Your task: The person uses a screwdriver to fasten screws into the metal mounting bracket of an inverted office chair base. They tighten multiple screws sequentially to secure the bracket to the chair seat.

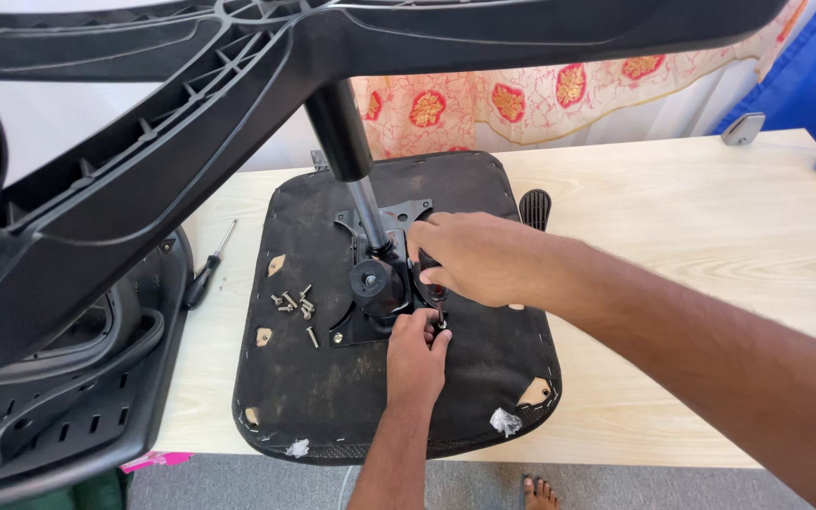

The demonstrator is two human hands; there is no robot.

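An office chair seat (pixel 484 368) lies upside down on a pale wooden table (pixel 691 217), its black fabric underside facing up. A black metal mechanism plate (pixel 375 283) with a gas cylinder (pixel 356 179) stands on it, and the chair's star base (pixel 238 76) looms overhead. My right hand (pixel 469 257) is closed around a screwdriver handle (pixel 430 274), its shaft pointing down at the plate's right edge. My left hand (pixel 416 351) pinches a screw (pixel 442 325) right at the screwdriver's tip. Several loose screws (pixel 297 304) lie on the fabric to the left.
A second screwdriver (pixel 208 269) lies on the table left of the seat. A black mesh chair backrest (pixel 68 378) leans at the left edge. A black lever handle (pixel 535 208) sticks out behind the seat. A patterned curtain (pixel 559 94) hangs behind. A bare foot (pixel 542 491) shows below.
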